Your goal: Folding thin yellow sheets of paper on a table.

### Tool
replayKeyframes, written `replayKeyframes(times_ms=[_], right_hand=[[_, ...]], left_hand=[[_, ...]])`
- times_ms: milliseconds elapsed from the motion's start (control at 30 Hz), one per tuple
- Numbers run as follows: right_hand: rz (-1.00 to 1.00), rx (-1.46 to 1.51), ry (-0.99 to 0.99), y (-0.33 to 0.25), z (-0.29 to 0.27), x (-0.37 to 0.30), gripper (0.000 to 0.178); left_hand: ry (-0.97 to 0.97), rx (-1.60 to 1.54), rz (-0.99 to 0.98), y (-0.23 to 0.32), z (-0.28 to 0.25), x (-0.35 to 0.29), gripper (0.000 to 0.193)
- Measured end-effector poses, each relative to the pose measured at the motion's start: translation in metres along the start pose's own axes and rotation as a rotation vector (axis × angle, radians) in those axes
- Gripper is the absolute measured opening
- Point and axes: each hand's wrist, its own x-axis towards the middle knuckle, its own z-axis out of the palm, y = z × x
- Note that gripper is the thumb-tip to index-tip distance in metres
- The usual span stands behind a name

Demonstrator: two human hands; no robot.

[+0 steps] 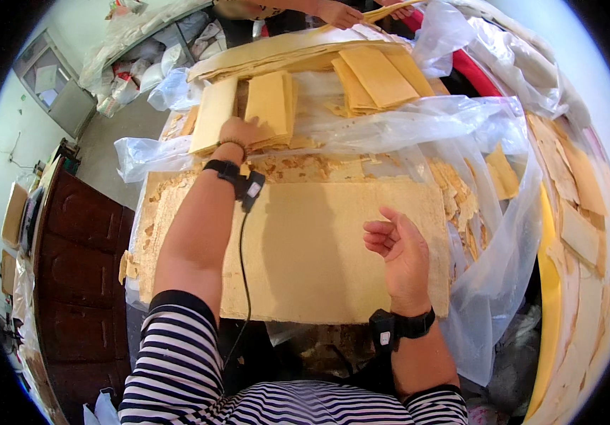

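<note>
1 left hand at yellow sheets, pinch unclear; 1 right hand, fingers loosely curled, empty; we should handle edges gently.

The head view comes from the left of two fisheye cameras worn on the person's head, looking steeply down and slightly forward onto the broad pale yellow sheet. That sheet lies close, mid-view; the wearer's striped shirt enters on its near side, the dark wooden cabinet shows well to its left, and the long layered stack appears smaller beyond its far edge.
</note>
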Motion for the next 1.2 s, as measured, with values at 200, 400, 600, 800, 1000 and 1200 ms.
replayKeyframes(times_ms=[200, 400, 600, 800, 1000, 1200], right_hand=[[-0.092, 0.023, 0.070, -0.014, -0.007, -0.008, 0.042], [-0.278, 0.306, 0.207, -0.054, -0.041, -0.064, 0.036], [-0.125, 0.221, 0.235, -0.039, -0.103, -0.151, 0.035], [0.160, 0.082, 0.220, -0.030, -0.106, -0.187, 0.037], [0.201, 0.101, 0.075, -0.025, -0.105, -0.191, 0.039], [0.231, 0.060, -0.016, -0.016, -0.086, -0.182, 0.040]], left_hand=[[0.221, 0.247, 0.644, 0.042, -0.045, -0.205, 0.039], [-0.292, 0.050, 1.141, 0.032, 0.006, -0.398, 0.064], [-0.315, 0.114, 1.132, 0.028, 0.018, -0.400, 0.067], [-0.299, 0.184, 1.071, 0.038, 0.015, -0.404, 0.066], [-0.193, 0.183, 1.191, 0.039, 0.021, -0.405, 0.052], [0.195, 0.234, 1.202, 0.026, 0.048, -0.414, 0.029]])
